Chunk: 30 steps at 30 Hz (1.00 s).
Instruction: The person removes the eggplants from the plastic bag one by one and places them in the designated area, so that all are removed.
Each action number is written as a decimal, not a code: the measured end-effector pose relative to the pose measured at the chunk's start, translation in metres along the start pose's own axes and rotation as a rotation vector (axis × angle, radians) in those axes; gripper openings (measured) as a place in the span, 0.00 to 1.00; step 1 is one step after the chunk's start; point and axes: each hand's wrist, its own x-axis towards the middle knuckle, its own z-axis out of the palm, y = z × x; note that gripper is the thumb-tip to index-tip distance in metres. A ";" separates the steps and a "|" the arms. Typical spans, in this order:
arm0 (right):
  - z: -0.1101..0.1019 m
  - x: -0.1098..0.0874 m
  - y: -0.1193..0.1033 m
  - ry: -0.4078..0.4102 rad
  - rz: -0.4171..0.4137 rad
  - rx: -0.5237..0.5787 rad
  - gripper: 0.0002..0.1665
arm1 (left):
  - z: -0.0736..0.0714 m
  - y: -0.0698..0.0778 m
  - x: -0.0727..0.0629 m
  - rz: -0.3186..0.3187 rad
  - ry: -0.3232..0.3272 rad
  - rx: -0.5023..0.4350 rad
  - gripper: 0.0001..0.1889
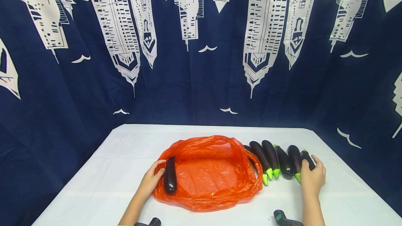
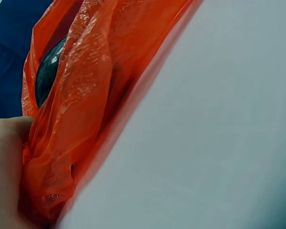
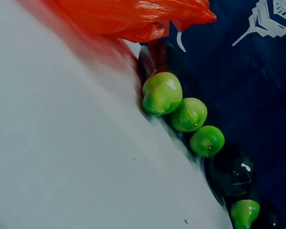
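An orange-red plastic bag (image 1: 205, 175) lies spread on the table with its mouth wide. One dark eggplant (image 1: 170, 176) is inside it, along the left side. My left hand (image 1: 151, 179) grips the bag's left rim beside that eggplant; in the left wrist view the film bunches against the hand (image 2: 7, 167). At the right end of a row of eggplants (image 1: 284, 163), my right hand (image 1: 313, 175) holds the last eggplant (image 1: 307, 159), thumb on one side and fingers on the other. The right wrist view shows green stem ends (image 3: 188, 114) but little of that hand.
The row's leftmost eggplants lie against the bag's right side, one partly behind its handle loop (image 1: 259, 173). Two dark devices (image 1: 284, 219) show at the wrists along the bottom edge. A navy curtain (image 1: 191, 90) with white buildings hangs behind the white table (image 1: 94, 180).
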 end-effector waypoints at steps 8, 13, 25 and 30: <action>0.008 -0.007 -0.013 -0.003 -0.044 -0.011 0.30 | 0.000 0.000 -0.001 -0.008 -0.003 0.002 0.17; 0.016 -0.012 -0.017 -0.018 -0.091 -0.018 0.29 | 0.000 0.000 -0.001 -0.006 -0.004 0.001 0.17; 0.034 -0.024 -0.031 -0.069 -0.247 -0.069 0.27 | -0.001 0.000 0.000 -0.006 0.000 0.016 0.17; 0.043 -0.031 -0.036 -0.118 -0.307 -0.095 0.27 | 0.000 0.000 0.000 -0.004 0.001 0.008 0.17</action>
